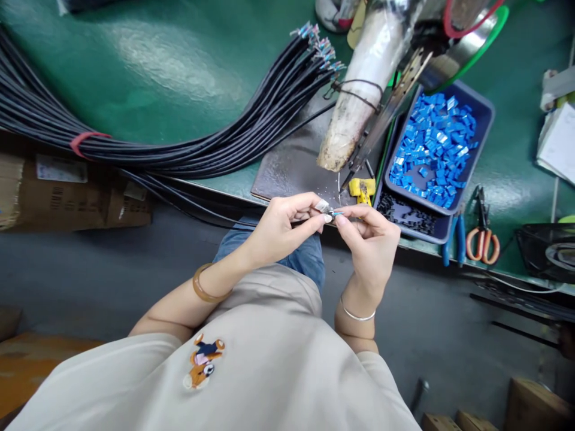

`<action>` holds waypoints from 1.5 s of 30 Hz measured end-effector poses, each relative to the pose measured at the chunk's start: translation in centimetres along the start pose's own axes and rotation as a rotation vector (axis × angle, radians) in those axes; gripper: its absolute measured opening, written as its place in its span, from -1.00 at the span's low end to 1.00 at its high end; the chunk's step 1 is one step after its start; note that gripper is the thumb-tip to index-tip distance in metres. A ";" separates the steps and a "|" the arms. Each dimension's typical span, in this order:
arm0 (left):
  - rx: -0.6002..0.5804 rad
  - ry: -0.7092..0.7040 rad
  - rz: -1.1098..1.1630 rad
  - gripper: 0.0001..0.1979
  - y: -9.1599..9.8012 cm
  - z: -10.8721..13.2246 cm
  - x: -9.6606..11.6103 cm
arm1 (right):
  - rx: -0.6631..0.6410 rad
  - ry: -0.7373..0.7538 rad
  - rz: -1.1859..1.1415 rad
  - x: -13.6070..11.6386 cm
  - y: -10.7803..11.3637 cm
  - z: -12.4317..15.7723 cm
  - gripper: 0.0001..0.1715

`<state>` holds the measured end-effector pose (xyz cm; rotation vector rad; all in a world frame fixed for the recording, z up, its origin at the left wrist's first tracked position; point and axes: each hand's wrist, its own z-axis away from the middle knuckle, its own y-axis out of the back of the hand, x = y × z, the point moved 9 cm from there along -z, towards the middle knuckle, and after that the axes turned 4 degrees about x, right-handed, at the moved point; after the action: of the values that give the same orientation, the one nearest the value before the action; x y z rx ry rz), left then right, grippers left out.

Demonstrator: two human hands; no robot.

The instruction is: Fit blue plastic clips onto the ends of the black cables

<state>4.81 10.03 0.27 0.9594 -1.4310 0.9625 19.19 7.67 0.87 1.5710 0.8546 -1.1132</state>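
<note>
My left hand (283,230) is closed in a pinch on the end of a black cable (233,222) that runs in from the left. Its metal terminal tip (324,207) shows between my thumb and finger. My right hand (371,239) is closed in a pinch just to the right, holding a small blue piece (336,213) against that tip. Both hands meet at the bench's front edge, above my lap. A thick bundle of black cables (188,143) with terminal ends lies on the green bench, tied with a red band (83,140).
A dark blue tray (483,117) full of small blue plastic parts stands right of my hands, with black parts in a lower tray (406,216). A wrapped machine arm (363,90) hangs over a dark plate. Orange-handled scissors (483,242), blue-handled pliers (453,239) and cardboard boxes (63,191) lie nearby.
</note>
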 end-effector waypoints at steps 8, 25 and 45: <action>0.103 -0.156 -0.147 -0.89 0.3 0.6 0.5 | 0.052 0.011 -0.090 -0.2 0.0 0.2 -0.93; -0.598 0.211 0.432 -0.84 -0.7 0.2 -0.1 | 0.471 0.352 0.116 -3.3 4.1 2.4 -0.89; 0.009 0.239 0.306 -0.96 0.0 -0.8 -2.4 | 0.190 0.071 -0.056 -0.8 0.8 1.0 -0.91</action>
<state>5.19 10.86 -2.05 0.6158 -1.3923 1.2642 19.44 6.51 1.80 1.7612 0.8649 -1.2144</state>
